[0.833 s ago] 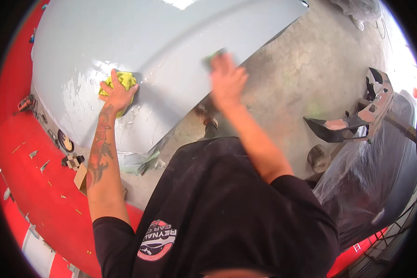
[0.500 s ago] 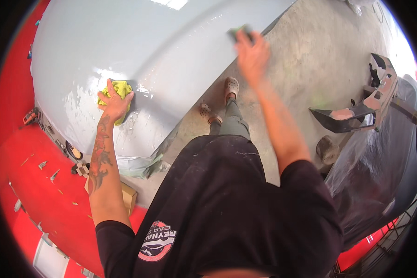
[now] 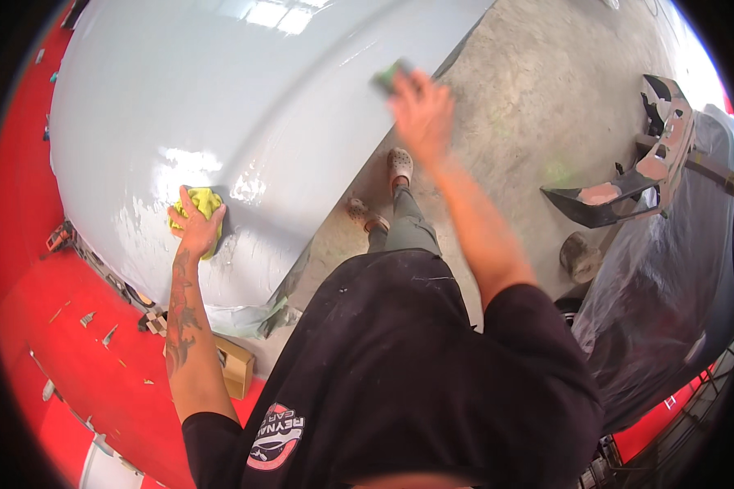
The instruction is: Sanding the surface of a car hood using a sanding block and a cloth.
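Across the wet, pale grey panel (image 3: 277, 130), where I judge the step to be rubbing, my left hand (image 3: 196, 231) holds a bunched yellow cloth (image 3: 207, 200), my right hand (image 3: 423, 112) grips a green pad (image 3: 389, 75) near the edge, and the next stroke likely wants even pressure.

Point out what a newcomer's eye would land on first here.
Likely first is the yellow cloth under the left hand, vivid against the big grey panel. Next comes the right hand, holding a green and dark pad near the panel's right edge. A patchy bumper stands out at far right.
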